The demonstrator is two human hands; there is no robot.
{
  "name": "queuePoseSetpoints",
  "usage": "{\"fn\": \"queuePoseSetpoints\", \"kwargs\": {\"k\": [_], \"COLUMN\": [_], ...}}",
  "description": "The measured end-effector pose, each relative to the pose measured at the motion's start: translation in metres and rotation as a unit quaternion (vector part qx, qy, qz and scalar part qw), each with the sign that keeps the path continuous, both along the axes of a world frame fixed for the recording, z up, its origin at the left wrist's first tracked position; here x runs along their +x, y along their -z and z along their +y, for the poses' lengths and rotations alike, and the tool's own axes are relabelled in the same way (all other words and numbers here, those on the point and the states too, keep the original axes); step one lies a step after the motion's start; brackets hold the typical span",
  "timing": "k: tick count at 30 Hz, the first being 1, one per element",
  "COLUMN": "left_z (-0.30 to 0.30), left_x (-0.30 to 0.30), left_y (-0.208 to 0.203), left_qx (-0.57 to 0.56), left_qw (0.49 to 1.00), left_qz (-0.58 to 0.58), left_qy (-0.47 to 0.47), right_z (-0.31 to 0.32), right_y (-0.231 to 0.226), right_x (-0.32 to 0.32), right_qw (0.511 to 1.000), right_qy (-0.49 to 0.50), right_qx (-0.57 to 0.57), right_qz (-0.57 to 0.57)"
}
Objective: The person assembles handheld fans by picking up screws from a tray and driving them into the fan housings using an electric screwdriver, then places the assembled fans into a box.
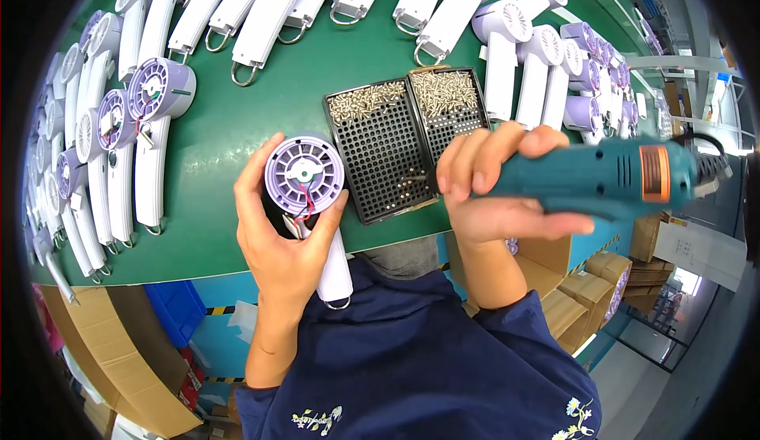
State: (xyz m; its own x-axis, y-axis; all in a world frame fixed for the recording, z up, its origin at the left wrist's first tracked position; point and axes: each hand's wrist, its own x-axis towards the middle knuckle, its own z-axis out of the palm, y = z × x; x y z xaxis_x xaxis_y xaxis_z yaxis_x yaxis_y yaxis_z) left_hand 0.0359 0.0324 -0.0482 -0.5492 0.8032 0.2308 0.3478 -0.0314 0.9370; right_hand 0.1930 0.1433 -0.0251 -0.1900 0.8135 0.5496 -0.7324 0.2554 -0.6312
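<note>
My left hand [281, 254] is closed around a purple-and-white handheld fan [335, 270], its round head uppermost with the slotted inner face showing. Red and black wires run from the fan's hub toward its handle, which ends in a metal loop. Wrapped in my right hand [491, 187] is a teal corded electric screwdriver [586, 177], lying roughly level with its bit pointing left. That bit reaches over a black screw tray [372, 147] full of small holes. Loose brass-coloured screws [447, 92] heap at the tray's far end, and a few stand in holes near the bit.
White fans [273, 13] line the far edge of the green table [237, 139]. More open-headed purple fans [158, 92] stand close together at left, others [582, 76] at right. Below the table are cardboard boxes [119, 337] and a blue bin [174, 309].
</note>
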Motion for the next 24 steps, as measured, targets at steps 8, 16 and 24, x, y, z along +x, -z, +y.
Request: {"fn": "queuePoseSetpoints", "kwargs": {"k": [8, 16, 24], "left_z": [-0.007, -0.010, -0.010], "left_x": [0.005, 0.000, -0.002], "left_y": [-0.023, -0.019, -0.013], "left_qx": [-0.112, -0.094, -0.061], "left_qw": [0.988, 0.986, 0.989], "left_qz": [0.104, 0.139, 0.132], "left_qy": [-0.018, -0.012, -0.018], "right_z": [-0.006, -0.010, -0.017], "right_y": [-0.003, -0.044, -0.062], "right_x": [-0.003, -0.009, -0.045], "right_qw": [0.989, 0.991, 0.984], "right_qy": [-0.024, -0.037, -0.103], "right_qx": [0.116, 0.098, 0.105], "right_qz": [-0.093, -0.080, -0.098]}}
